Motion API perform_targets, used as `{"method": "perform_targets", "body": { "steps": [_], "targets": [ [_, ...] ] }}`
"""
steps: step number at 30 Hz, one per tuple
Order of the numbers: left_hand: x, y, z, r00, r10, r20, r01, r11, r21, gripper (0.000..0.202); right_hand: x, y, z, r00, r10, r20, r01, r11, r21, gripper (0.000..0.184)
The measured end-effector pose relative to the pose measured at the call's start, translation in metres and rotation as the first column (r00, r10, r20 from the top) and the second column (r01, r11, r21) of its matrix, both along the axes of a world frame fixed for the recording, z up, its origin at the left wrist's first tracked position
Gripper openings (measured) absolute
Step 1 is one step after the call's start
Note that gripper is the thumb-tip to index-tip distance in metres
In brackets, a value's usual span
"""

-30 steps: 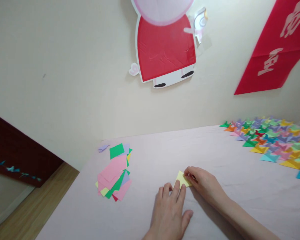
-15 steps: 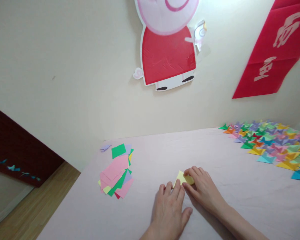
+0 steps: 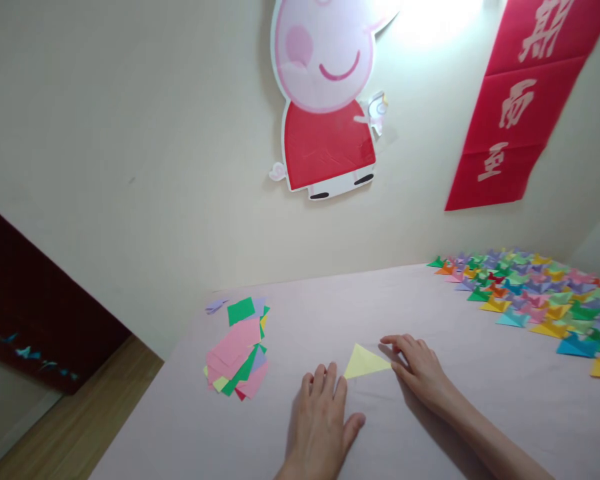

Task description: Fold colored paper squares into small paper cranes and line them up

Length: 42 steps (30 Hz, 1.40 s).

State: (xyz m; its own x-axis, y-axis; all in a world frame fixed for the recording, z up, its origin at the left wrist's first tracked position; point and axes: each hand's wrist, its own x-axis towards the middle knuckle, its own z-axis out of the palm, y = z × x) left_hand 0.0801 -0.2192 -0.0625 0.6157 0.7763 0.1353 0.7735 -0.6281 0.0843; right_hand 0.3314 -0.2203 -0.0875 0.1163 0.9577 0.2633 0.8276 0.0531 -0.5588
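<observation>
A pale yellow paper folded into a triangle lies flat on the pink table. My left hand rests flat just below its left corner, fingers stretched out and close together, fingertips at the paper's edge. My right hand lies at the triangle's right corner, fingers extended, fingertips touching that tip. Neither hand grips anything.
A loose pile of coloured paper squares sits to the left, with a small lilac folded piece behind it. Several folded paper shapes in many colours cover the table's right side. The table's left edge drops to a wooden floor.
The yellow paper, earlier partly covered and pressed by my right fingers, now lies exposed as a flat triangle. Both hands have drawn back to its corners. The view has tilted upward.
</observation>
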Motion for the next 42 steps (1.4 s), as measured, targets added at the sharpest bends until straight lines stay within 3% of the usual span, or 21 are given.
{"method": "perform_targets", "body": {
  "steps": [5, 8, 11, 15, 20, 24, 29, 32, 36, 42],
  "targets": [
    [-0.005, 0.0, -0.024, 0.993, -0.002, 0.121, -0.011, 0.994, 0.111, 0.046, 0.01, -0.001, 0.002, 0.99, 0.062, -0.127, -0.06, 0.998, 0.021, 0.034],
    [-0.005, -0.001, -0.033, 0.974, -0.022, 0.223, -0.015, 0.986, 0.165, 0.064, -0.003, 0.003, 0.008, 0.988, 0.098, -0.118, -0.096, 0.995, 0.019, 0.031],
    [-0.002, -0.002, -0.029, 0.953, 0.005, 0.302, -0.041, 0.993, 0.113, 0.088, -0.024, 0.011, 0.017, 0.989, 0.142, -0.048, -0.143, 0.989, -0.022, 0.04],
    [-0.001, 0.0, -0.021, 0.937, -0.062, 0.345, 0.055, 0.998, 0.03, 0.107, -0.042, 0.017, 0.025, 0.966, 0.259, -0.008, -0.259, 0.966, 0.013, 0.033],
    [-0.005, 0.006, -0.026, 0.957, -0.179, 0.23, 0.181, 0.983, 0.012, 0.097, -0.036, 0.017, 0.026, 0.896, 0.435, 0.086, -0.44, 0.896, 0.052, 0.024],
    [-0.004, 0.008, -0.027, 0.944, -0.262, 0.198, 0.272, 0.962, -0.024, 0.094, -0.019, 0.011, 0.031, 0.851, 0.521, 0.067, -0.524, 0.851, 0.037, 0.016],
    [0.0, 0.003, -0.023, 0.945, -0.215, 0.248, 0.251, 0.96, -0.124, 0.097, -0.009, -0.001, 0.04, 0.871, 0.473, -0.136, -0.482, 0.875, -0.048, 0.01],
    [0.0, -0.002, -0.027, 0.949, -0.197, 0.247, 0.231, 0.966, -0.118, 0.098, -0.016, 0.0, 0.04, 0.907, 0.359, -0.222, -0.385, 0.919, -0.086, 0.018],
    [-0.004, -0.007, -0.032, 0.96, -0.139, 0.243, 0.174, 0.976, -0.128, 0.095, -0.027, 0.01, 0.037, 0.954, 0.202, -0.22, -0.235, 0.962, -0.135, 0.02],
    [-0.004, -0.007, -0.026, 0.907, -0.077, 0.415, 0.181, 0.959, -0.217, 0.113, -0.02, 0.02, 0.039, 0.844, 0.394, -0.365, -0.47, 0.871, -0.146, 0.014]
  ]
}}
